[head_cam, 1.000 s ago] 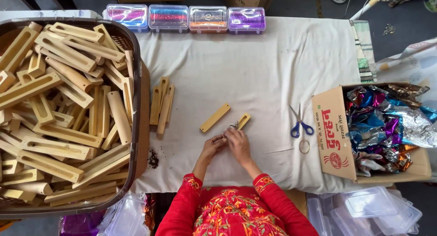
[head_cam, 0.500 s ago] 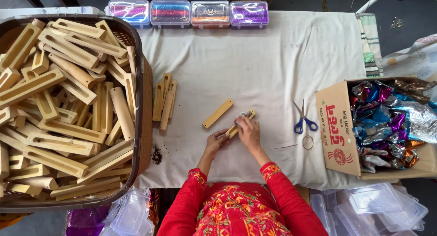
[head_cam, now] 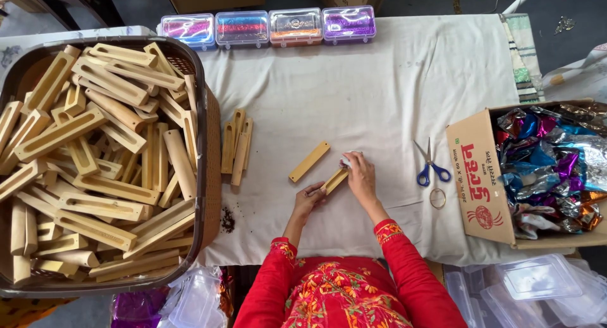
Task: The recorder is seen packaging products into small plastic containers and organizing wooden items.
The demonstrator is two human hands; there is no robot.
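Note:
A slotted wooden holder [head_cam: 333, 180] lies slanted on the white cloth in front of me. My left hand [head_cam: 308, 200] grips its near end. My right hand [head_cam: 360, 175] rests over its far end with a small white piece [head_cam: 346, 158] under the fingertips. A second wooden holder [head_cam: 309, 161] lies loose just to the left, slanted the same way.
A brown basket [head_cam: 207, 138] heaped with wooden holders fills the left. A small stack of holders [head_cam: 236, 145] lies beside it. Blue-handled scissors [head_cam: 430, 164] and a ring [head_cam: 437, 198] lie right, next to a cardboard box [head_cam: 475, 176] of shiny foil. Glitter boxes [head_cam: 268, 24] line the far edge.
My right hand slid up along the wooden holder toward its far end, and my left hand stayed on the near end. The camera view shifted slightly.

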